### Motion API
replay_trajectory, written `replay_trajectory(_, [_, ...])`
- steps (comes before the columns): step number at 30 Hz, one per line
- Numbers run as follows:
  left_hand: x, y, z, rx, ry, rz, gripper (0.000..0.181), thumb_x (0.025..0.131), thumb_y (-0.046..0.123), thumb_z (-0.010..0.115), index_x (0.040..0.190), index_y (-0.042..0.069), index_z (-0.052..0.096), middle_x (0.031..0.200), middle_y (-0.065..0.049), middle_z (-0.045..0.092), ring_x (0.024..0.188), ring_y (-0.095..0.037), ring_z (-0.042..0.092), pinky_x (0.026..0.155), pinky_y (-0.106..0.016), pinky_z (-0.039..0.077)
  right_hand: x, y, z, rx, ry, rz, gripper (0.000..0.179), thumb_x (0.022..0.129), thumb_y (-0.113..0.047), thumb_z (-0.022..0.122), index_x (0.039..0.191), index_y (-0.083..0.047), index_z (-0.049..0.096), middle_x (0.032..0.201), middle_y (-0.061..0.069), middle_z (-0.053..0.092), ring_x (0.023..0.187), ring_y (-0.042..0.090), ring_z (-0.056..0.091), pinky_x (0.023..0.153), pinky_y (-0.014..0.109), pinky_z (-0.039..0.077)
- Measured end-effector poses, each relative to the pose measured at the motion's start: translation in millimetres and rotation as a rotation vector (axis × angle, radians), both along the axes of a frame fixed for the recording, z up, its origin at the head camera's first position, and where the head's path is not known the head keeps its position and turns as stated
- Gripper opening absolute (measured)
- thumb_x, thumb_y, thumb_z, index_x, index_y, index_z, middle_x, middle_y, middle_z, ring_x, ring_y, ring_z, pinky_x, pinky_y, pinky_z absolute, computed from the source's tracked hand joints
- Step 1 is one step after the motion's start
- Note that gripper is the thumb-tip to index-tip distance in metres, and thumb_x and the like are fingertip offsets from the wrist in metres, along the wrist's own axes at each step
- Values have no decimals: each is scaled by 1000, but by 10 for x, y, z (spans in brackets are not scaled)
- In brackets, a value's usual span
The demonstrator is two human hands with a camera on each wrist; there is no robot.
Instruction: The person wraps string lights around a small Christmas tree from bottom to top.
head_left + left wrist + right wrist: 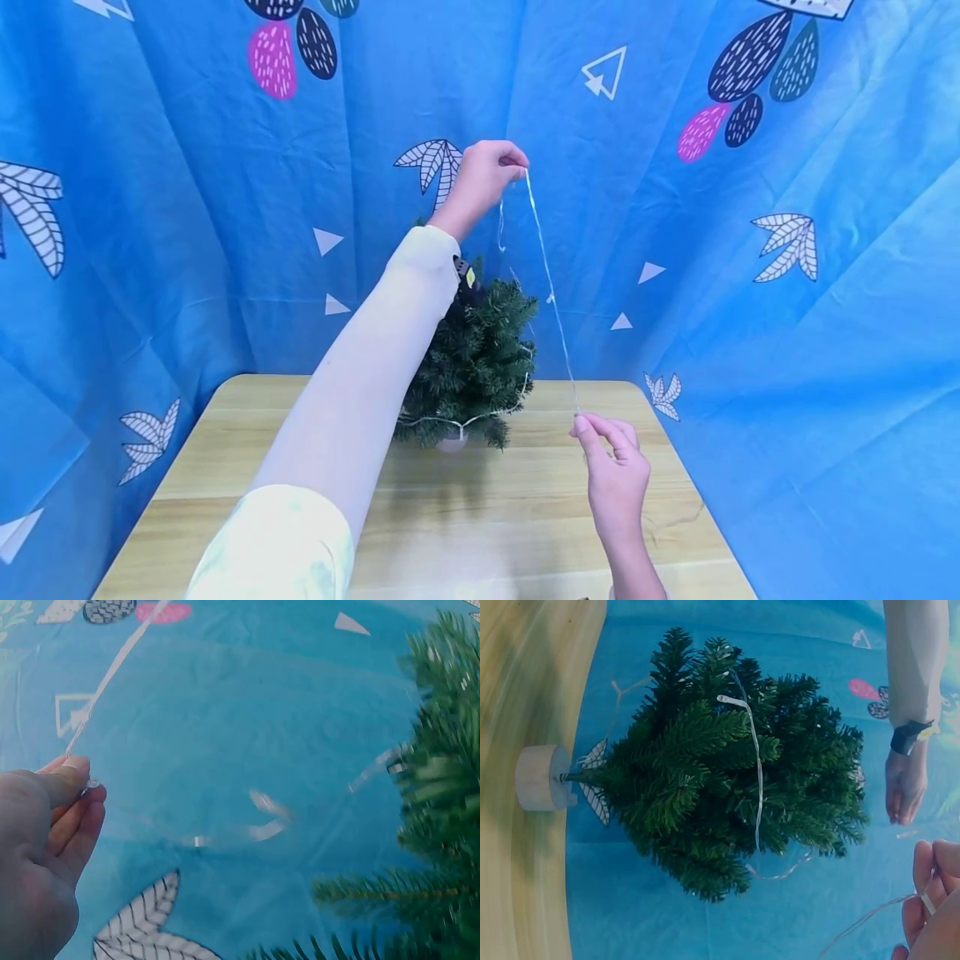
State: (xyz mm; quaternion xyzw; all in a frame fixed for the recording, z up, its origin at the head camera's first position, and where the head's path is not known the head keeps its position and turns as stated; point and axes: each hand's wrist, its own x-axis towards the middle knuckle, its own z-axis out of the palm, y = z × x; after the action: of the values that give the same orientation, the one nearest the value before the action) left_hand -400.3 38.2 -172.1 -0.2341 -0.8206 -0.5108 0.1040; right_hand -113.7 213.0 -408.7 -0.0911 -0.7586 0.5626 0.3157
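A small artificial Christmas tree [480,350] stands on the table, partly hidden behind the left arm. A thin clear string of fairy lights [551,292] wraps round its lower branches. My left hand [486,177] is raised above and beyond the treetop, pinching the string between thumb and fingertips. From there one length slants down to my right hand [618,475], which pinches it low in front, right of the tree. Another length of the light string [274,829] sags between the left fingers and the branches. Small bulbs [726,699] show along the wire.
The tree has a round pale base [541,778] on the wooden table [465,533]. A blue patterned cloth [420,83] hangs behind and at both sides of the table. A dark band with a camera [467,275] sits on the left wrist.
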Motion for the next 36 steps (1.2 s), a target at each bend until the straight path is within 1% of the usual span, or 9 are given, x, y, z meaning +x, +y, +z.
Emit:
replay_trajectory(6, [-110, -254, -180, -36, 7, 32, 22, 102, 16, 61, 119, 5, 70, 114, -6, 68, 105, -22, 62, 86, -29, 50, -13, -24, -17, 1, -7, 36, 16, 94, -31, 74, 92, -16, 79, 100, -3, 65, 105, 10, 57, 88, 25, 43])
replay_trajectory(12, [-224, -557, -341, -88, 18, 99, 18, 102, 13, 61, 114, 4, 70, 115, -9, 69, 104, -25, 64, 81, -28, 50, -18, -53, -27, 4, -9, 57, 15, 93, -31, 74, 90, -17, 78, 101, -2, 64, 107, 10, 56, 95, 29, 38])
replay_trajectory(16, [-247, -755, -430, -120, 9, 146, 17, 101, 14, 62, 112, 4, 71, 115, -7, 70, 100, -21, 63, 81, -27, 49, -14, -76, -25, 15, -14, 68, 14, 93, -31, 74, 90, -18, 78, 100, -2, 64, 105, 10, 56, 93, 28, 39])
replay_trajectory(19, [-243, -884, -488, -135, -19, 164, 18, 102, 16, 61, 113, 5, 71, 119, -7, 69, 101, -20, 62, 83, -29, 49, -14, -92, -20, 18, -12, 74, 13, 94, -30, 74, 90, -18, 78, 99, -2, 63, 104, 10, 56, 91, 26, 40])
replay_trajectory(21, [-232, -962, -519, -146, -54, 177, 21, 103, 18, 60, 116, 7, 71, 122, -6, 68, 103, -19, 61, 85, -31, 49, -15, -102, -15, 19, -6, 79, 13, 94, -29, 74, 90, -18, 78, 98, -2, 63, 104, 10, 56, 90, 25, 40])
replay_trajectory(26, [-193, -1116, -568, -102, -93, 199, 24, 102, 21, 62, 119, 8, 71, 125, -6, 67, 107, -18, 60, 89, -32, 49, -10, -127, 2, 20, 9, 85, 12, 94, -28, 74, 89, -18, 78, 98, -1, 63, 103, 11, 56, 89, 24, 41])
replay_trajectory(31, [-111, -1227, -582, 17, -62, 199, 25, 100, 22, 64, 118, 6, 72, 120, -8, 69, 103, -17, 62, 88, -30, 50, 11, -152, 27, 22, 20, 76, 12, 94, -26, 74, 88, -17, 78, 97, -1, 63, 101, 11, 56, 86, 23, 42])
replay_trajectory(33, [-73, -1274, -587, 50, -55, 202, 25, 100, 23, 65, 117, 6, 72, 117, -6, 69, 102, -15, 62, 88, -30, 50, 23, -163, 42, 19, 23, 76, 12, 94, -26, 74, 88, -16, 78, 97, -1, 63, 102, 11, 56, 87, 24, 42])
replay_trajectory(36, [-25, -1350, -619, 84, -68, 206, 25, 100, 24, 65, 117, 7, 72, 113, -4, 70, 101, -14, 61, 89, -33, 49, 46, -185, 67, 12, 21, 81, 14, 94, -26, 73, 88, -15, 78, 98, -1, 62, 102, 11, 56, 88, 24, 41])
